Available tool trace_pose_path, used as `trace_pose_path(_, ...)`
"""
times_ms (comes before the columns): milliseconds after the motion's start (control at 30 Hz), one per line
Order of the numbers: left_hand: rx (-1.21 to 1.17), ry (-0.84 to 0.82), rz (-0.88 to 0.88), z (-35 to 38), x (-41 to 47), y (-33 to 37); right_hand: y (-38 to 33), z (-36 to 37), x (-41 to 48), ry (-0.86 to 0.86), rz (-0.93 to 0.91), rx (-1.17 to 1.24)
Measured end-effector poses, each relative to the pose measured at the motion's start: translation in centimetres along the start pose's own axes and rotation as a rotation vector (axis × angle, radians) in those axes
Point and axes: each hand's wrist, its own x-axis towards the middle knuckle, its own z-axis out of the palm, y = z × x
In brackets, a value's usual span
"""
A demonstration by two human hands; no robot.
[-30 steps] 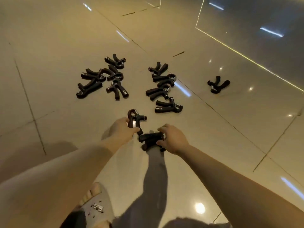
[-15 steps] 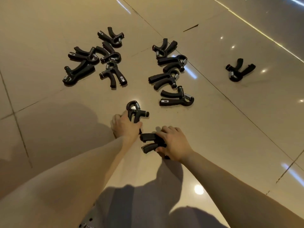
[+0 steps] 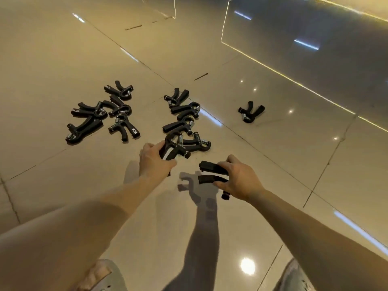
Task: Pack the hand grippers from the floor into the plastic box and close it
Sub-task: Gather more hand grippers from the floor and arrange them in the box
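My left hand (image 3: 154, 162) grips a black hand gripper (image 3: 174, 149) by its handles, lifted off the floor with its spring end pointing away from me. My right hand (image 3: 238, 179) holds a second black hand gripper (image 3: 211, 172), whose two handles stick out to the left above the floor. Several more black grippers lie on the tiles: a left cluster (image 3: 100, 114), a middle cluster (image 3: 183, 114) and a single one (image 3: 251, 112) off to the right. The plastic box is out of view.
The floor is glossy beige tile with dark grout lines and light reflections. A dark glass panel (image 3: 304, 28) with a bright edge stands at the far right. My knees in light jeans (image 3: 294, 278) show at the bottom edge.
Both hands have lifted their grippers off the floor and moved apart, the right one to the right. The camera has risen, so the clusters look farther off.
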Motion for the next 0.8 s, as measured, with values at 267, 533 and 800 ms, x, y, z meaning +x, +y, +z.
trace_pose_path(267,-0.065,-0.084,0.396,-4.0,-7.4,13.6,1.8,-13.8,-12.6,0.254,0.153,-0.001)
trace_pose_path(533,-0.091,-0.169,0.708,-5.5,-19.6,25.0,2.3,-23.2,-29.3,0.375,0.294,-0.006)
trace_pose_path(800,-0.186,-0.35,0.839,-5.1,-29.4,30.6,1.7,-26.4,-43.4,0.422,0.438,-0.048)
